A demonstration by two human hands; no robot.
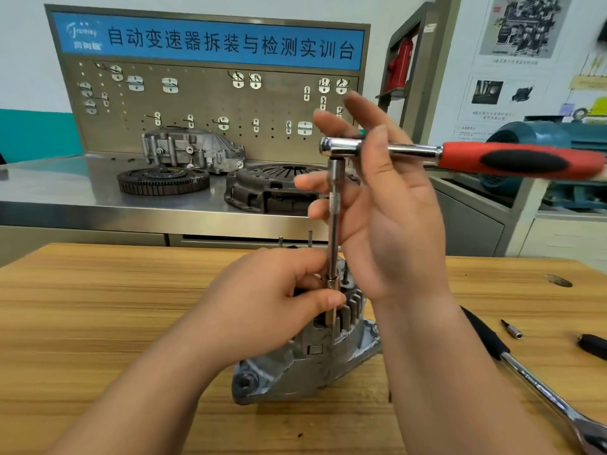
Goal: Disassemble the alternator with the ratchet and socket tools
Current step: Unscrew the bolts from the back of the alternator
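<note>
A grey alternator [305, 366] stands on the wooden table [98, 307] with its finned end up. A long chrome extension bar [334, 224] rises upright from its top to a ratchet [519, 160] with a red and black handle pointing right. My left hand [262, 307] grips the bottom of the bar just above the alternator, thumb and fingers curled round it. My right hand [394, 218] is up by the ratchet head with its fingers straight and spread. The ratchet's neck lies in the crook between thumb and fingers.
A second, larger ratchet [538, 389] with a black grip lies on the table at the right, beside a small bit [510, 329] and a black handle [594, 346]. Behind the table, a steel bench carries a flywheel [162, 180], a clutch cover [269, 188] and a housing [190, 149].
</note>
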